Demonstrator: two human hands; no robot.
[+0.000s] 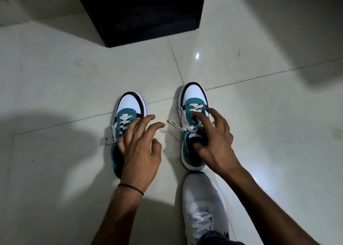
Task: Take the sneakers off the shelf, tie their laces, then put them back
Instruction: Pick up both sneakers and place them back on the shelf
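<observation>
Two teal-white-black sneakers on floor: left sneaker, right sneaker, toes pointing away, side by side, apart. One white worn shoe nearer camera, just behind right sneaker. Shoes total: three. Two bare hands: left hand, right hand. One thin black wristband, on left wrist. One black shelf unit at top. Loose lace ends visible: two, one per sneaker.

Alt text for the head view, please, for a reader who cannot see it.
Two teal, white and black sneakers stand on the tiled floor, laces untied: the open left hand hovers over the left sneaker, the right hand rests on the right sneaker. A black shelf stands beyond; a worn white shoe is below.
</observation>
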